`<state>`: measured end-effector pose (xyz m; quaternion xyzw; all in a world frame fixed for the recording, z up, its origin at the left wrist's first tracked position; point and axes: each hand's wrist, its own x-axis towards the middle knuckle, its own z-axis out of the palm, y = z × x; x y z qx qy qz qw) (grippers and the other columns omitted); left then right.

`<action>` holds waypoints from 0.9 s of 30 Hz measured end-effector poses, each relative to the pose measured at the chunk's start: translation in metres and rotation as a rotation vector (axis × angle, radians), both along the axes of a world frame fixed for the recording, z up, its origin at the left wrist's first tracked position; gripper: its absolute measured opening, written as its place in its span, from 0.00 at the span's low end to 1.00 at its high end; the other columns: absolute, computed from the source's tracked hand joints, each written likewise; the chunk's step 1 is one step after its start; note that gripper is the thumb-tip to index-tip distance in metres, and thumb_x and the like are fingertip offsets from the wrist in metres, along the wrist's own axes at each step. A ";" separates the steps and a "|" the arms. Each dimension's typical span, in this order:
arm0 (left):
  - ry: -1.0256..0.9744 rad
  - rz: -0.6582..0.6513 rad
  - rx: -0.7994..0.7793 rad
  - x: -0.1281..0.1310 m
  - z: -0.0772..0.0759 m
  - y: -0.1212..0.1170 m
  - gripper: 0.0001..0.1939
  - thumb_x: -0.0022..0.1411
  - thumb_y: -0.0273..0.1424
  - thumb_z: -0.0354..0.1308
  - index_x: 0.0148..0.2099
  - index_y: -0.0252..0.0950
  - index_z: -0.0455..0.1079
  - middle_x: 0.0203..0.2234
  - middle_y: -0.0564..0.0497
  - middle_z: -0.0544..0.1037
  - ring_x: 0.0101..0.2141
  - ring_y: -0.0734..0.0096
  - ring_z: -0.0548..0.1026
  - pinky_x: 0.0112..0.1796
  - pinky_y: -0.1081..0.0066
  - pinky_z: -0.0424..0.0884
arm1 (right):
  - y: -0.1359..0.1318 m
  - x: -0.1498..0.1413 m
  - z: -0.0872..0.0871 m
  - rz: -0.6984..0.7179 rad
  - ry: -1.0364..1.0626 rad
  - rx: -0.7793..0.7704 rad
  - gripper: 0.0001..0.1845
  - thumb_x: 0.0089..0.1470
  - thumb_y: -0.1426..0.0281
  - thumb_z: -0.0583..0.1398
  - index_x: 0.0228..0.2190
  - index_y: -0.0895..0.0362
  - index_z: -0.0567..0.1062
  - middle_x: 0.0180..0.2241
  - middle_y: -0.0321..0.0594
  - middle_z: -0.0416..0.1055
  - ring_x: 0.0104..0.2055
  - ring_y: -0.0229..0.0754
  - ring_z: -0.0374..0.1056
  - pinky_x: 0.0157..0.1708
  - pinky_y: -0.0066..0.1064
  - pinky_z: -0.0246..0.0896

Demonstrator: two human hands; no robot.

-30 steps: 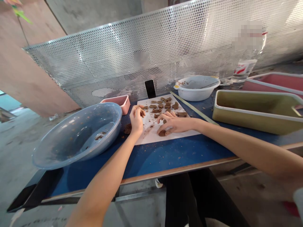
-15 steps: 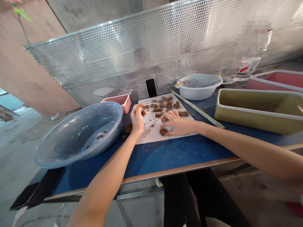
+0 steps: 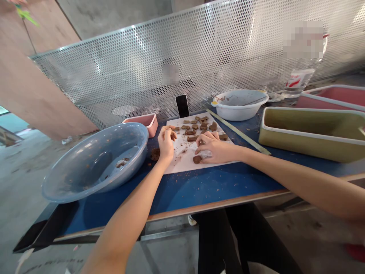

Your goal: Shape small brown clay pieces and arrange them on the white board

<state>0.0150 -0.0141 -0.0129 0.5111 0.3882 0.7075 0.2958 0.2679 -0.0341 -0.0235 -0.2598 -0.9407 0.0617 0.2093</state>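
Note:
My right hand curls palm-down over the white board, its fingers bent around a small, clear whitish thing that I cannot name. At its fingertips sits a rounded brown lump that looks like clay; whether it joins the clear thing is hidden. My left hand hovers at or rests on the board's left edge, fingers loosely bent and apart, with nothing visible in them. Several brown pieces lie on the board beyond both hands. Beside my left wrist is a darker brown clump.
A large blue basin stands left, with a pink container behind it. A phone leans behind the board. Rightward are a pale stick, a white basin, an olive trough and a bottle. Crumbs dot the blue tabletop.
My right hand has shifted slightly right and away from me, and more of the brown lump shows at its fingertips. My left hand stays nearly in place.

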 end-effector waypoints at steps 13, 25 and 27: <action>-0.011 -0.004 0.017 -0.001 0.000 0.000 0.09 0.72 0.32 0.57 0.37 0.40 0.74 0.20 0.55 0.71 0.23 0.72 0.68 0.29 0.70 0.63 | -0.002 0.004 0.001 -0.026 -0.007 0.053 0.20 0.73 0.50 0.64 0.53 0.50 0.85 0.58 0.53 0.71 0.60 0.63 0.63 0.62 0.62 0.58; -0.132 0.128 0.021 -0.011 0.012 0.003 0.09 0.74 0.36 0.55 0.40 0.40 0.72 0.20 0.56 0.72 0.23 0.72 0.68 0.29 0.71 0.63 | 0.024 -0.074 0.010 -0.300 -0.037 0.329 0.26 0.78 0.59 0.47 0.63 0.58 0.74 0.62 0.62 0.68 0.62 0.68 0.60 0.61 0.60 0.57; -0.130 0.130 0.025 -0.012 0.013 0.003 0.09 0.74 0.35 0.55 0.40 0.40 0.72 0.20 0.56 0.72 0.22 0.72 0.67 0.29 0.71 0.63 | 0.025 -0.084 0.003 -0.290 -0.072 0.368 0.27 0.78 0.58 0.47 0.64 0.59 0.72 0.64 0.62 0.68 0.63 0.67 0.60 0.61 0.58 0.56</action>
